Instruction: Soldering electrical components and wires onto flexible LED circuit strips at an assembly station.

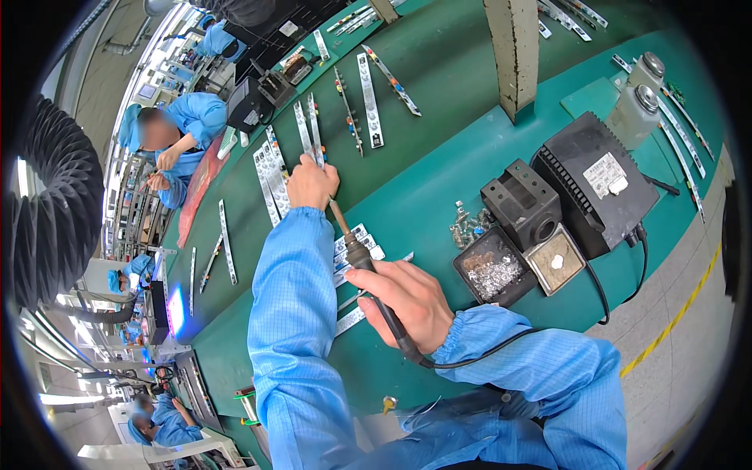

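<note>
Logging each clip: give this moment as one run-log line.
right hand: grips soldering iron | left hand: presses on metal strips | surface: green bench

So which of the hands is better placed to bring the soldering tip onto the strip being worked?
Right hand: it holds the soldering iron, tip aimed beside the left hand, which is pressing down the light strip.

soldering iron: dark handle with a tan neck and thin metal tip, lying slantwise through the right hand's fingers, tip pointing up toward the left hand's fingers; black cord trails behind the palm.
light strip: long, narrow, silvery board, flat under the left fingertips, reaching away beyond them.
</note>
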Tool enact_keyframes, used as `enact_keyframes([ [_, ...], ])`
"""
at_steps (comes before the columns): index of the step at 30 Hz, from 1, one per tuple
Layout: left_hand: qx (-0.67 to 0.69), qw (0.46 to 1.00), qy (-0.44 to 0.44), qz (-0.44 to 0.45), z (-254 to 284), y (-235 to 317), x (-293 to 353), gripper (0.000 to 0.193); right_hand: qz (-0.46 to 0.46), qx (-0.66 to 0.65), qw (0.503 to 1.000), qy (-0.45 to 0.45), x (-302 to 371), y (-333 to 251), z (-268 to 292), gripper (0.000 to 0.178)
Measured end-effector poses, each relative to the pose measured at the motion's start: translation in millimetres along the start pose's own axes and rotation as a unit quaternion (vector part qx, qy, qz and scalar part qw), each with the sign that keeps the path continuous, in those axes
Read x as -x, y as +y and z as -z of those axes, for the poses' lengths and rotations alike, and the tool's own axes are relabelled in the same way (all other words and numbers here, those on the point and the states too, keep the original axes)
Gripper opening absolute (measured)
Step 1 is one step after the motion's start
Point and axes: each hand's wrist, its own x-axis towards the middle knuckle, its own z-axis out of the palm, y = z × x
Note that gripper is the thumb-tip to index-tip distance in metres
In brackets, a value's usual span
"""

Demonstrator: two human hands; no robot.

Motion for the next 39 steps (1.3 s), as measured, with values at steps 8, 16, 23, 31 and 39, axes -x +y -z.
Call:
enact_keyframes([
  [8, -0.001, 1.000, 0.006, 0.026, 6.7, -23.5, 25.6, 0.040, -0.002, 0.008, 1.000, -0.022, -0.8, -6.4, 2.4, 0.041],
  [16, -0.082, 0.993, -0.018, 0.086, 41.7, -17.1, 27.2, 0.085, -0.015, 0.018, 0.999, -0.033, -0.4, -3.5, 5.6, 0.042],
  [23, 0.062, 0.957, -0.101, 0.265, 11.0, -58.7, 8.4, 0.113, -0.015, 0.019, 0.999, -0.039, -0.1, -4.7, 1.2, 0.044],
  [31, 0.060, 0.953, -0.153, 0.253, 21.8, -54.5, 0.8, 0.103, -0.022, 0.016, 0.999, -0.033, -0.4, -2.5, 4.0, 0.043],
  [39, 0.118, 0.946, -0.193, 0.233, 3.0, -103.7, -12.9, 0.110, -0.004, 0.008, 0.999, -0.040, -0.8, -2.8, 2.9, 0.042],
])
